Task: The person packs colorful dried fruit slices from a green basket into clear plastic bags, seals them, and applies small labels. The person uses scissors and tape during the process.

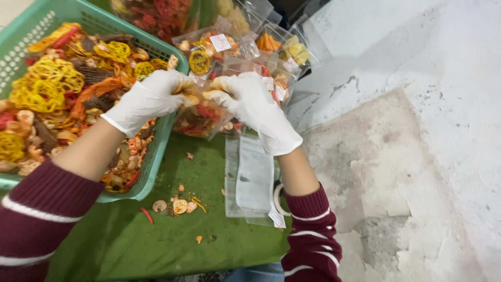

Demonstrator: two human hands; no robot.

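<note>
My left hand and right hand, mid-frame, pinched the clear snack bag mouth. Best kept it upright beside the green basket, gripping evenly to avoid spills.

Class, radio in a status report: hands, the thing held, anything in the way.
Left hand and right hand, both gloved, grip one clear bag of crackers. Green basket at left. Empty bags lie below.

A clear plastic bag, part-filled with red, orange and brown crackers, hangs mouth-up just right of the green basket, above the green mat.
</note>
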